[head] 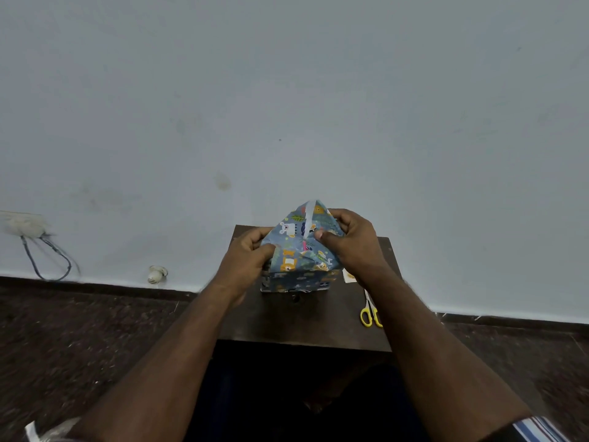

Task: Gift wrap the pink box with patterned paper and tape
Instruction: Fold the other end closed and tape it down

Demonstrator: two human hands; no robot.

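The box point(294, 279) stands on a small dark table point(318, 327), covered in blue paper printed with cartoon animals; none of its pink surface shows. Above it the paper's top flap point(298, 231) rises to a peak with a white strip running down its middle. My left hand point(251, 253) grips the paper at the box's left upper edge, thumb pressed onto the flap. My right hand point(347, 237) pinches the flap's right side, thumb on the front near the white strip.
Yellow-handled scissors point(369, 312) lie on the table's right part, partly hidden by my right forearm. A small pale tape piece or roll point(350, 276) sits behind them. The table stands against a pale wall; a socket with cables point(28, 228) is at the far left.
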